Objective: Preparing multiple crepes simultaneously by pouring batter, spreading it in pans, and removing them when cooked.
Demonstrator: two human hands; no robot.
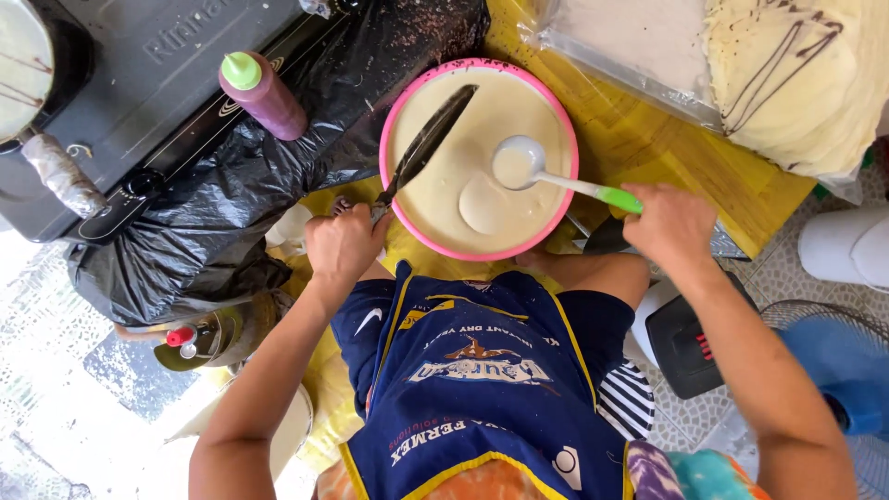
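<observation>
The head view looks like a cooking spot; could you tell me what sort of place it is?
Probably a small crepe or pancake stall: a pink bowl of batter, a gas stove, and a stack of thin crepes.

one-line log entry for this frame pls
left hand: grips spatula, blade across pink bowl | right hand: holds ladle in batter | squeeze bottle beside

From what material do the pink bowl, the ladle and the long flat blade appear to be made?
The pink bowl looks like plastic: bright, even colour and a smooth, slightly glossy rim. The ladle seems plastic too, with a white cup and a green handle end. The long flat blade is probably metal: thin, dark grey, dull sheen.
</observation>
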